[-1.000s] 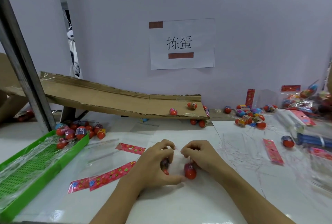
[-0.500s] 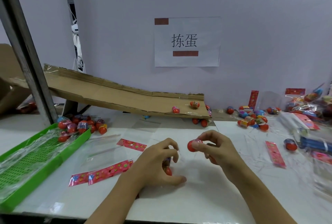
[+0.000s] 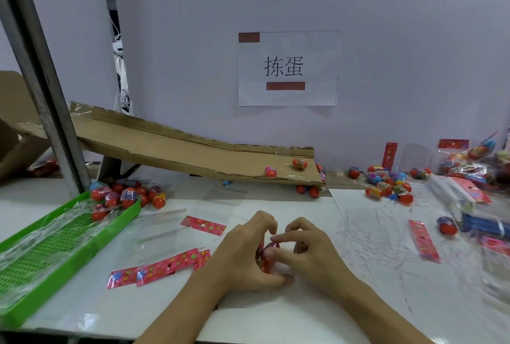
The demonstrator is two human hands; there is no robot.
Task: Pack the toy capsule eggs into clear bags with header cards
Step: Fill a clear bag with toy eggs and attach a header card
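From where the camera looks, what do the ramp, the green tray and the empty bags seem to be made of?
Ramp: corrugated cardboard, matte brown, with creases and ragged edges.
Green tray: probably moulded plastic, with a bright even colour and a slotted grid floor.
Empty bags: thin clear film, likely cellophane or polypropylene; glossy, and the table shows through.
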